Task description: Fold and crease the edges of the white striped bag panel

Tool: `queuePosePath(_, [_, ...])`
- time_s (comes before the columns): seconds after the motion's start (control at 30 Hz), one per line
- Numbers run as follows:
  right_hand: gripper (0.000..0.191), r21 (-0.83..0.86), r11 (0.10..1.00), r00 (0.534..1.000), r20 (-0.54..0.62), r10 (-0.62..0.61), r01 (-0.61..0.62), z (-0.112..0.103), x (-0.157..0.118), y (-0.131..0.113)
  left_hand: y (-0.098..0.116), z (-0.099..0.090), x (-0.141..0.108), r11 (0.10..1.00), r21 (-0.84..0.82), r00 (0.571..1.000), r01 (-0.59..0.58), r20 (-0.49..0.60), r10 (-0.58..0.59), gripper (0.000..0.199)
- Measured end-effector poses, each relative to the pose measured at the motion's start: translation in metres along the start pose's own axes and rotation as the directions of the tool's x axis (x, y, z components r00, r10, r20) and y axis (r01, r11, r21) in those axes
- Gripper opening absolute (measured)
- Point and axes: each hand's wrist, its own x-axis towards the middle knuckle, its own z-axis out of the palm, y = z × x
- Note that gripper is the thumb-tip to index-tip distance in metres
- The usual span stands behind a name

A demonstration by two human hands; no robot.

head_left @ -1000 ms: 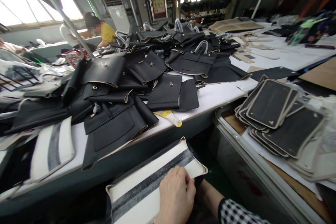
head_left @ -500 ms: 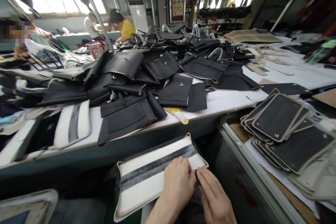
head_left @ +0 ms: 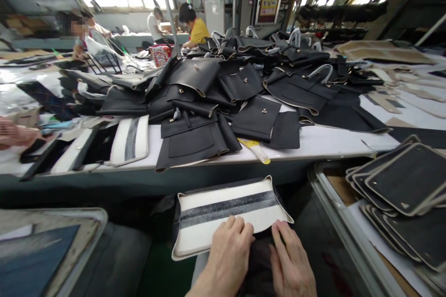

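A black piece with a white rectangular face and a dark grey stripe along it [head_left: 195, 236] lies at the lower middle, over my lap. My left hand [head_left: 232, 246] has its fingers curled over the near edge of the white face, right of its middle. Close to the near right corner is my right hand [head_left: 291, 253], its fingers pressed together along the edge and its thumb below them. Both hands grip this striped piece. Its dark sides show along the far and left edges, and its underside is hidden.
Black leather bag pieces [head_left: 195, 141] are heaped on the white table [head_left: 313, 141] ahead. Dark panels [head_left: 404, 178] are stacked on a cart at right. Another tray [head_left: 101, 222] stands at lower left. People sit at the far left, one in a yellow shirt [head_left: 199, 31].
The view has turned left, so table and bags appear shifted right. My left hand has slid slightly left along the near edge of the striped piece, away from my right hand.
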Motion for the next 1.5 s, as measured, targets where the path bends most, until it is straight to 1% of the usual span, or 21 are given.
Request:
queuePosePath(0.1, [0.056,0.047,0.999,0.999,-0.02,0.028,-0.027,0.004,-0.002,-0.003,-0.001,0.001,0.005,0.997,-0.072,0.999,0.034,-0.014,-0.035,0.011])
queuePosePath(0.2, [0.058,0.078,0.997,1.0,-0.025,0.001,0.001,0.01,-0.003,-0.007,0.001,-0.003,0.011,0.983,-0.151,0.994,0.105,-0.009,-0.107,0.012])
queuePosePath(0.3, [0.06,0.105,0.994,0.999,-0.024,-0.023,0.025,0.015,-0.002,-0.015,0.003,-0.005,0.013,0.976,-0.166,0.99,0.14,-0.009,-0.143,0.011])
queuePosePath(0.4, [0.061,0.123,0.99,0.997,-0.057,-0.06,0.067,0.02,0.001,-0.023,0.002,-0.002,0.01,0.973,-0.175,0.988,0.148,-0.021,-0.154,0.009])
queuePosePath(0.5, [0.062,0.112,0.988,0.992,-0.077,-0.099,0.107,0.023,0.002,-0.029,-0.004,-0.001,0.002,0.978,-0.16,0.99,0.134,-0.032,-0.141,0.008])
queuePosePath(0.63, [0.063,0.094,0.992,0.995,-0.049,-0.082,0.086,0.026,0.001,-0.036,-0.02,-0.007,-0.02,0.994,-0.05,0.992,0.096,-0.082,-0.1,0.01])
queuePosePath(0.7, [0.063,0.091,0.992,0.995,-0.044,-0.088,0.092,0.027,0.002,-0.04,-0.03,-0.011,-0.033,0.993,-0.028,0.987,0.116,-0.113,-0.118,0.01])
queuePosePath(0.8, [0.064,0.088,0.99,0.993,-0.045,-0.105,0.109,0.028,0.004,-0.047,-0.042,-0.015,-0.046,0.99,-0.047,0.978,0.134,-0.152,-0.14,0.012])
queuePosePath(0.87, [0.065,0.089,0.987,0.991,-0.055,-0.126,0.13,0.028,0.006,-0.052,-0.046,-0.016,-0.048,0.986,-0.077,0.973,0.145,-0.167,-0.156,0.012])
queuePosePath(1.03, [0.062,0.112,0.983,0.988,-0.071,-0.139,0.146,0.029,0.011,-0.067,-0.046,-0.02,-0.043,0.973,-0.154,0.97,0.175,-0.142,-0.197,0.012])
queuePosePath(1.2, [0.061,0.14,0.984,0.994,-0.045,-0.102,0.107,0.032,0.013,-0.083,-0.049,-0.022,-0.047,0.958,-0.197,0.959,0.207,-0.152,-0.239,0.013])
queuePosePath(1.27, [0.061,0.122,0.981,0.988,-0.054,-0.142,0.148,0.034,0.013,-0.086,-0.053,-0.025,-0.051,0.958,-0.193,0.958,0.214,-0.148,-0.244,0.013])
queuePosePath(1.37, [0.061,0.089,0.968,0.97,-0.086,-0.226,0.233,0.039,0.015,-0.087,-0.063,-0.032,-0.057,0.969,-0.153,0.962,0.196,-0.162,-0.221,0.011])
queuePosePath(1.5, [0.061,0.09,0.954,0.956,-0.093,-0.279,0.287,0.045,0.016,-0.092,-0.076,-0.042,-0.07,0.973,-0.15,0.952,0.177,-0.225,-0.208,0.013])
